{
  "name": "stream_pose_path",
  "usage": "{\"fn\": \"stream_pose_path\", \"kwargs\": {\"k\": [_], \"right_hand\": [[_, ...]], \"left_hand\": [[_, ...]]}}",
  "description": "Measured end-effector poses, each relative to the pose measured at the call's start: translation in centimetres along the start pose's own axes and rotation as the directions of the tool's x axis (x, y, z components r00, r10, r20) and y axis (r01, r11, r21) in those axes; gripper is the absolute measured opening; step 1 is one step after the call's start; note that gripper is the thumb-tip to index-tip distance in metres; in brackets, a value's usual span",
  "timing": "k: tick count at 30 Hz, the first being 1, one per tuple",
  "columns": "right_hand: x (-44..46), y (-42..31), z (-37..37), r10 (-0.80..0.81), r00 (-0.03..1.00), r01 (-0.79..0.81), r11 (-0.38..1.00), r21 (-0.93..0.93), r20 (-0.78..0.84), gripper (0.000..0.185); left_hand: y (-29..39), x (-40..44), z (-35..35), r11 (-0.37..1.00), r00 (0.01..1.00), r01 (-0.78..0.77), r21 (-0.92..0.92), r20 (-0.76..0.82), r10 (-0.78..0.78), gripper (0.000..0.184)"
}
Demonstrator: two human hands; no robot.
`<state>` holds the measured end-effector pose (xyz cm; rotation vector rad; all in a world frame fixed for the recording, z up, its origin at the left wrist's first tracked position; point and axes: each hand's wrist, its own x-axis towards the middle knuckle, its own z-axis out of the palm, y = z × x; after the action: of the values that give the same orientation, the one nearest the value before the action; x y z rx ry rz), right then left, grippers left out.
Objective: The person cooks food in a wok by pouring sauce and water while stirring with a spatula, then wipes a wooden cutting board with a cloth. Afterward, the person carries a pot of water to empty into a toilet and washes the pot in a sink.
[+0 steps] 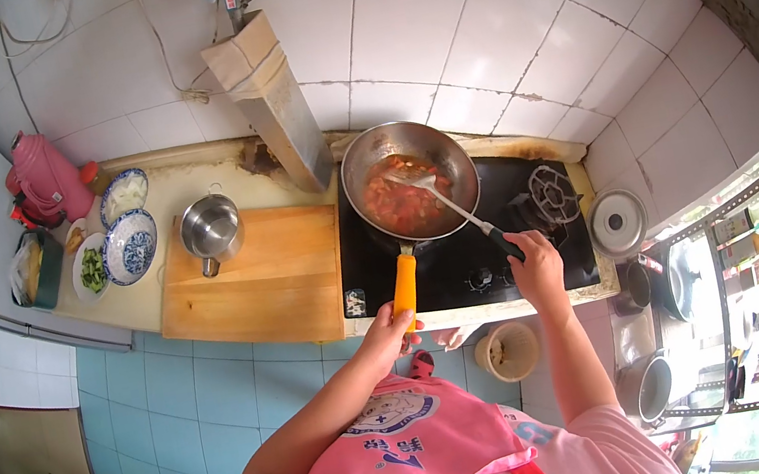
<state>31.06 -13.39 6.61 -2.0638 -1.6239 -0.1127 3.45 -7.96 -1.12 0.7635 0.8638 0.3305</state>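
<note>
A steel wok [351,181] with an orange handle sits on the left burner of the black gas stove [428,281]. Chopped red food in sauce [400,208], which looks like tomato, covers its bottom. My left hand [392,334] is closed around the wok's handle. My right hand [536,265] grips the dark handle of a spatula [437,188], whose metal blade rests in the red food. The spatula slants from the wok's middle down to the right.
Left of the stove lies a wooden cutting board [258,294] with a small steel pot [210,228] on its upper edge. Farther left stand a patterned bowl [130,247], a plate of chopped greens [91,268] and a pink thermos [49,178]. A lid [619,222] leans at the right; a bin [508,352] stands below.
</note>
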Motion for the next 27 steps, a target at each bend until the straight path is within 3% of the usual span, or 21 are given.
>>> {"fn": "stream_pose_path", "kwargs": {"k": [9,17,23,27], "right_hand": [[1.0,0.1,1.6,0.079,0.997,-0.079,0.994,0.072,0.005,0.036],[1.2,0.5,2.1,0.038,0.998,-0.042,0.992,0.122,0.041,0.035],[-0.1,2.2,-0.8,0.190,0.982,-0.191,0.977,0.092,0.024,0.036],[-0.8,3.0,-2.0,0.110,0.990,-0.116,0.990,0.075,0.086,0.034]], "left_hand": [[0.2,0.0,0.2,0.999,0.999,0.001,0.038,-0.034,0.000,0.031],[-0.1,0.2,-0.1,1.000,1.000,-0.022,-0.005,-0.006,0.022,0.034],[-0.2,0.3,-0.1,1.000,1.000,-0.028,-0.005,-0.007,0.028,0.031],[0.0,0.2,0.0,1.000,1.000,-0.022,0.000,-0.011,0.022,0.029]]}}
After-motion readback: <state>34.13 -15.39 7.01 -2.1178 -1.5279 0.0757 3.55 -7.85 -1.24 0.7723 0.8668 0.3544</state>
